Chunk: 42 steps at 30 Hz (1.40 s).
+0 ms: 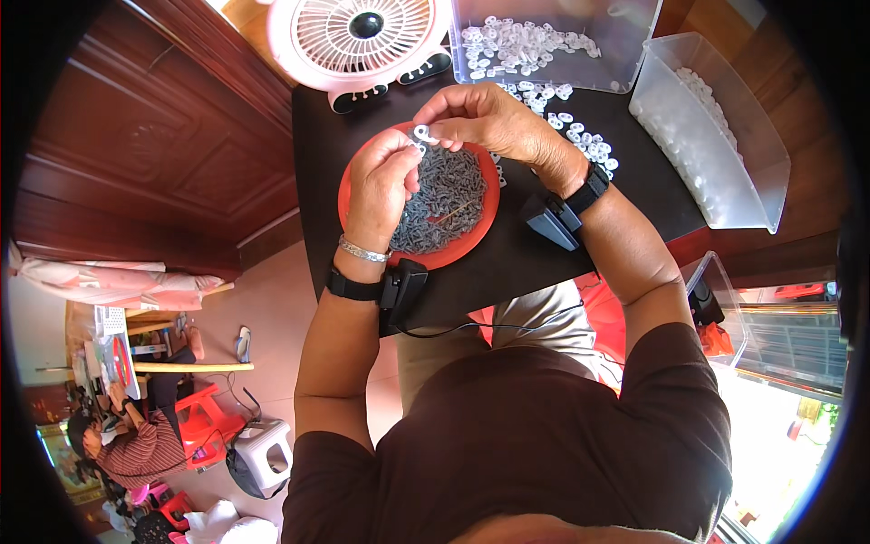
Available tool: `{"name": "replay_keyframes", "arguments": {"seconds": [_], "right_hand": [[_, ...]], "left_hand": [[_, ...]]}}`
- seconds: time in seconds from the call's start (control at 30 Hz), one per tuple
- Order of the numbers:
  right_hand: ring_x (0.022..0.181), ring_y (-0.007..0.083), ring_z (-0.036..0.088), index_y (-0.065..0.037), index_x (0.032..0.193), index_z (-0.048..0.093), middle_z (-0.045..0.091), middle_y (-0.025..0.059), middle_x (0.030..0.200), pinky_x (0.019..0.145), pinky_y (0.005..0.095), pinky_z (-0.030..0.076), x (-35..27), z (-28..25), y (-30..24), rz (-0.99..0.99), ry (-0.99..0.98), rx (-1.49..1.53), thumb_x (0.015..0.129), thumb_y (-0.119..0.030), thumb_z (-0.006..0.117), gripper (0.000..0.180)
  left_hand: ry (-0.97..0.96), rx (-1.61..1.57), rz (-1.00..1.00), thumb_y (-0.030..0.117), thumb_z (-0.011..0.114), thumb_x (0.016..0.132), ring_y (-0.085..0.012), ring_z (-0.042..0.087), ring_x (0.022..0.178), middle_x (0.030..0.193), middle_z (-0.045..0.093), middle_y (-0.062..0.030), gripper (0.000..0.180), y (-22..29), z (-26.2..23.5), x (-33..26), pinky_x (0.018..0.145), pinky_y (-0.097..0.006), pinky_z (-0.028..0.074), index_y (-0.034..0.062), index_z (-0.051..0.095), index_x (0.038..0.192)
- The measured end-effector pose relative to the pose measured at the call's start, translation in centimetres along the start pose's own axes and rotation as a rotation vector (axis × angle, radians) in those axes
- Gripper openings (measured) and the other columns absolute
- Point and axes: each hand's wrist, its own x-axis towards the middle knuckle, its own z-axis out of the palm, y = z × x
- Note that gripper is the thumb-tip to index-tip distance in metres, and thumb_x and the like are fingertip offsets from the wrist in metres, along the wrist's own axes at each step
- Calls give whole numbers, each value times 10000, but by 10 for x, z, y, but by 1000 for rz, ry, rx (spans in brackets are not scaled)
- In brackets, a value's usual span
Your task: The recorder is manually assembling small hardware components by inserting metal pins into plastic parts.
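Above a red bowl (492, 186) my two hands meet, fingertips almost touching. The bowl is filled with small grey pieces (458, 181), and a thin light stick (450, 214) lies on them. My right hand (498, 122) is closed in a pinch on a small white plastic piece (422, 132) with a rounded hole. Thumb and fingers of my left hand (381, 177) are also pinched, against a small white piece (418, 149) just below. Whether these are one piece or two joined, I cannot tell. Loose white pieces (594, 150) lie to the right of the bowl.
Behind the bowl stand a pink-and-white fan (314, 77) and a clear bin (625, 27) with white pieces. A second translucent bin (761, 177) is on the right. The black table (317, 199) ends close to my lap. Far left, another person (149, 449) sits near a red stool (204, 426).
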Motion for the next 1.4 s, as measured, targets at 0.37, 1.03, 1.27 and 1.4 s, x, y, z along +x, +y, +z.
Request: {"name": "replay_keyframes", "arguments": {"seconds": [0.37, 1.03, 1.27, 1.4], "right_hand": [[758, 94, 603, -3, 1003, 655, 663, 27, 827, 724, 241, 492, -2, 10, 0, -149, 70, -205, 818, -87, 669, 204], [721, 237, 628, -63, 1067, 652, 638, 97, 839, 638, 303, 513, -8, 30, -7, -421, 154, -723, 733, -134, 744, 354], [697, 262, 652, -23, 1006, 635, 655, 121, 800, 643, 321, 528, -8, 34, -7, -480, 249, -747, 699, -154, 761, 357], [696, 231, 659, -27, 1013, 623, 657, 109, 765, 644, 298, 527, -8, 34, -8, -362, 254, -611, 712, -135, 764, 349]], "left_hand": [[13, 54, 18, 161, 495, 899, -61, 477, 523, 630, 518, 4, 179, -1, 3, -2, 475, -187, 362, 47, 543, 770], [57, -110, -61, 201, 508, 901, -100, 530, 522, 621, 541, -16, 195, -2, 0, -2, 472, -201, 388, 25, 589, 888], [78, -83, -57, 205, 497, 913, -91, 520, 525, 623, 528, -9, 212, 0, 4, -3, 477, -194, 381, 15, 590, 908], [78, -135, 6, 213, 501, 916, -94, 526, 553, 652, 540, -14, 227, 4, 4, -5, 500, -202, 395, 5, 592, 928]]}}
